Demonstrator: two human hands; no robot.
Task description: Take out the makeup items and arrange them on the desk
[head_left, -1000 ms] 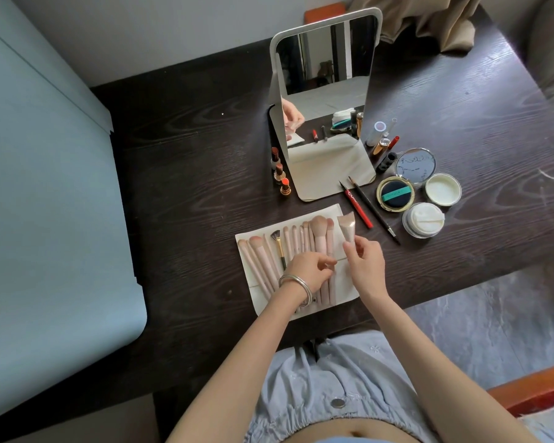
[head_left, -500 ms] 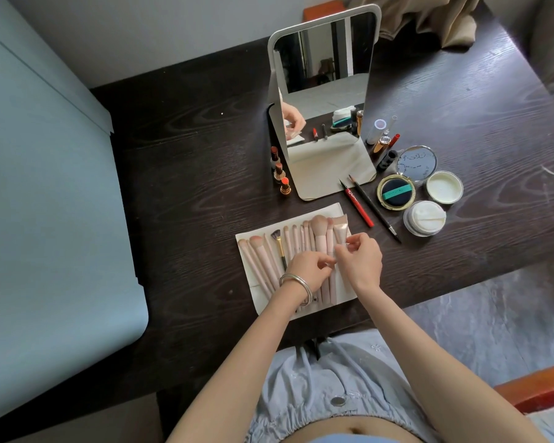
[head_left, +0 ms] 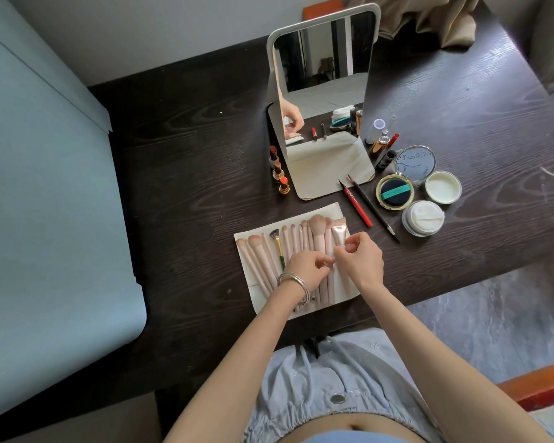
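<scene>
- Head view, centre of frame: right hand [head_left: 362,262] has carried the flat brush [head_left: 339,233] from just right of the row to its right end on the pouch [head_left: 247,247]; it now pinches the handle.
- Judgement: the brush set looks almost laid out.
- Left hand [head_left: 304,271], fingers curled, pinches a brush handle mid-row, touching the right fingertips.
- Compacts [head_left: 394,193] lie at right.

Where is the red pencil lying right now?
In the head view, the red pencil lies on the dark desk right of centre, beside a black pencil, between the mirror's base and the gold-rimmed compact.
</scene>
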